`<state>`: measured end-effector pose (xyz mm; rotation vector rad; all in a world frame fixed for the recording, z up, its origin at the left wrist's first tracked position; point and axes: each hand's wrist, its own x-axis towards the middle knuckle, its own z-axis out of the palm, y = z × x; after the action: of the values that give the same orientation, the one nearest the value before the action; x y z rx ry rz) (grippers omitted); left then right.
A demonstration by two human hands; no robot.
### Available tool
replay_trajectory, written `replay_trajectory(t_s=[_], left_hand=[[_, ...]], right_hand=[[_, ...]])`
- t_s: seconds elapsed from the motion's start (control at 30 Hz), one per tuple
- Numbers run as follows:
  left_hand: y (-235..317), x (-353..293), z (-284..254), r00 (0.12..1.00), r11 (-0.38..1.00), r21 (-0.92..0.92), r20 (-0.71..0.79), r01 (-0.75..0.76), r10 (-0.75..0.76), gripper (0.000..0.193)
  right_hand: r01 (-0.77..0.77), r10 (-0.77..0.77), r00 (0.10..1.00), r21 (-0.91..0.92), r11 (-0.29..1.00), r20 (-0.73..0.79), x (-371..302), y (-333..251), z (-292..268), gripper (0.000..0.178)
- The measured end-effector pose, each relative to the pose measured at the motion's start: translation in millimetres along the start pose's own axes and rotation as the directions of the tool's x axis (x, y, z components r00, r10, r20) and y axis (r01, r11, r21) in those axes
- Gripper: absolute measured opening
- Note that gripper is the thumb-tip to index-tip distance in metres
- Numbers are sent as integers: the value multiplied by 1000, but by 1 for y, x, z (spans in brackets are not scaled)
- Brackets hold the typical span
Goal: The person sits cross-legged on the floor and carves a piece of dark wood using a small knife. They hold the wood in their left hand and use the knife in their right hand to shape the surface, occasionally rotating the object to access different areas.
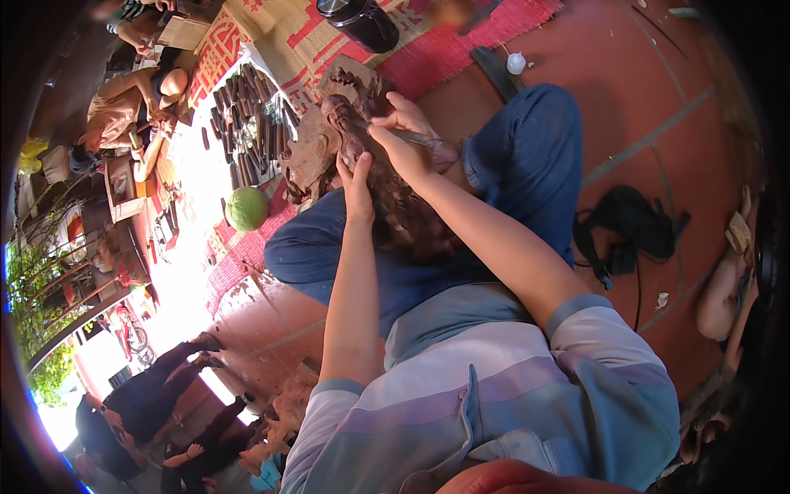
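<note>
A dark brown wood carving (pixel 387 185) with a rounded, figure-like top rests between my crossed legs. My left hand (pixel 357 188) grips its left side, thumb and fingers pressed against the wood. Over the upper right of the carving, my right hand (pixel 405 142) is closed on a thin, greyish tool (pixel 426 140); its exact kind is unclear. Just beyond the left hand, a rough brown wood block (pixel 311 152) stands next to the carving. The carving's lower end lies in shadow near my lap.
Many dark-handled tools (pixel 247 115) lie on a white sheet at left, near a green round fruit (pixel 247 208). A black container (pixel 359 23) stands on the red patterned mat (pixel 527 20). A black bag-like item with a cable (pixel 629 222) lies right. Other people (pixel 123 107) sit at left.
</note>
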<state>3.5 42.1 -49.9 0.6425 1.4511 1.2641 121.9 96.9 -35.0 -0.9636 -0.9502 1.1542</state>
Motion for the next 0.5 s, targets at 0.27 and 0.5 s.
replay_trajectory(t_s=[0.27,0.5], left_hand=[[2,0,3,1000,1000,12,13,2,-2,88],[0,-2,4,1000,1000,6,18,1,-1,87]], right_hand=[[-13,14,1000,137,991,-1,-1,19,1,6],[-9,10,1000,169,986,-4,-5,24,6,7]])
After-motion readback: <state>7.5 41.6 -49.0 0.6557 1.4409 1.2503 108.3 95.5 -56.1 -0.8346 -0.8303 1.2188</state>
